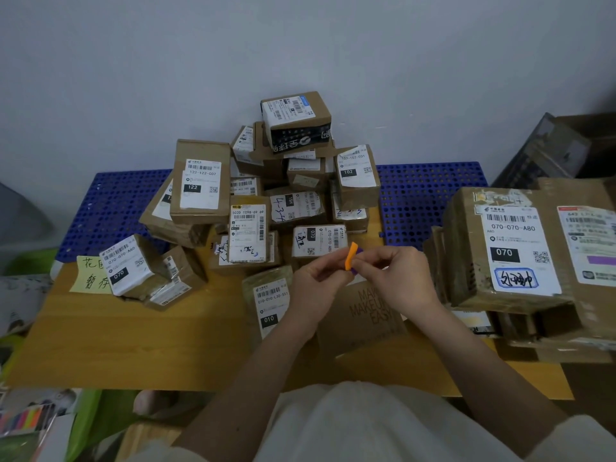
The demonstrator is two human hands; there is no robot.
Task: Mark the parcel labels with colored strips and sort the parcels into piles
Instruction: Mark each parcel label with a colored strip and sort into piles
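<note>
My left hand [316, 281] and my right hand [396, 278] meet above the wooden table [133, 341]. Together they pinch a small bundle of strips: an orange strip [351, 256] sticks upward, with a purple strip [360, 251] just behind it. Below the hands lies a brown parcel [370, 315] printed with "MAKEUP EASY". A parcel labelled 010 [268, 301] lies just to its left. Behind them rises a heap of several cardboard parcels [266, 195] with white labels.
A pile of larger parcels [513, 248] with 070 labels stands at the right. A small 070 parcel [130, 265] and a yellow handwritten note [90, 275] sit at the left. A blue perforated board [430, 201] lies behind. A sheet of colored strips [23, 418] lies at the bottom left.
</note>
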